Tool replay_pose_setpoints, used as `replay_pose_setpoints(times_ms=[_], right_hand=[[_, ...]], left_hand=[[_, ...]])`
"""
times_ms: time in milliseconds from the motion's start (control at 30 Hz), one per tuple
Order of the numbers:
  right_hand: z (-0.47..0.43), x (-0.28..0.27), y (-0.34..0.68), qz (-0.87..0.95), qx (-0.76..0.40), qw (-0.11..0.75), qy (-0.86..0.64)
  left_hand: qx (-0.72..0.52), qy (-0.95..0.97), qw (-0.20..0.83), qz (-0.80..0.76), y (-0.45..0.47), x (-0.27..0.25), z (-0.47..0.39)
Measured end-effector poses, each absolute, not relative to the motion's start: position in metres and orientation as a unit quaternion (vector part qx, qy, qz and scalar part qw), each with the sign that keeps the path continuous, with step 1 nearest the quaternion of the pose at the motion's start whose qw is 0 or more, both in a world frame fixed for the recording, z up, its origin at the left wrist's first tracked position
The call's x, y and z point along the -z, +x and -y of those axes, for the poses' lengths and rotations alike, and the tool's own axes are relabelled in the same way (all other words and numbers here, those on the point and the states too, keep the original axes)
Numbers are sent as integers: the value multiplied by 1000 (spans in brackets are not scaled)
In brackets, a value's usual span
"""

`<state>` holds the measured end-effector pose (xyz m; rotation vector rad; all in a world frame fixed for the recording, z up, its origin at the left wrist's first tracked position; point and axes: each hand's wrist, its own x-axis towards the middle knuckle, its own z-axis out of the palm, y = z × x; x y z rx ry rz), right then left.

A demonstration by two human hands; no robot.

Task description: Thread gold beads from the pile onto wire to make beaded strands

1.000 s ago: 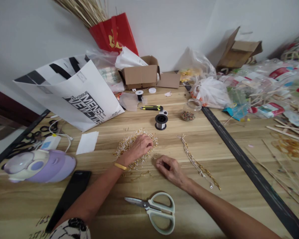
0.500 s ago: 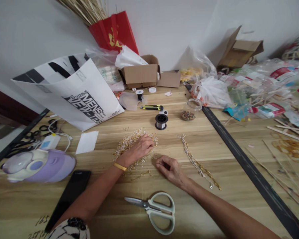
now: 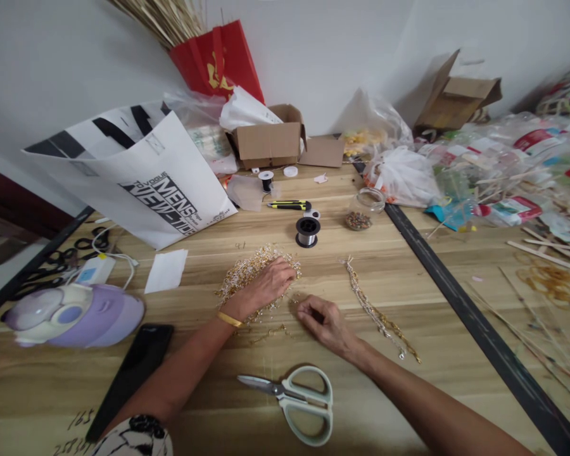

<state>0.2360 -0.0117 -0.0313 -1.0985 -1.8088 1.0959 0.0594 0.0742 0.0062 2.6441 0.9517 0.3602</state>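
A pile of small gold and clear beads (image 3: 242,275) lies spread on the wooden table. My left hand (image 3: 273,282) rests at the pile's right side, fingers bent down and pressed together; what they pinch, if anything, is too small to make out. Just to the right and nearer me, my right hand (image 3: 325,322) is curled with thumb and fingertips together, and its contents cannot be seen. Below the pile lies a short gold beaded strand (image 3: 270,334). Beaded chains (image 3: 375,310) in silver and gold stretch out right of my right hand. Scissors (image 3: 297,402) with pale handles lie partly spread in front.
Beyond the hands stand a wire spool (image 3: 308,233), a yellow-black utility knife (image 3: 289,205) and a jar of beads (image 3: 365,209). On the left are a white shopping bag (image 3: 171,183), a purple device (image 3: 92,316) and a black phone (image 3: 133,373). Plastic bottles (image 3: 517,164) crowd the right.
My left hand has shifted very slightly right at the bead pile. My right hand stays in nearly the same place.
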Motion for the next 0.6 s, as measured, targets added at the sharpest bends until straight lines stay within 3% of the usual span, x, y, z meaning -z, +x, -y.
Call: replay_pose_setpoints(times_ms=[233,600], right_hand=[[13,32,235,704,-418,365,-443],[17,34,232,699,-390,383,-461]], left_hand=[[-244,840,243,-419,44,-7,-59],[-362,657,476,-458,18,-1,-10]])
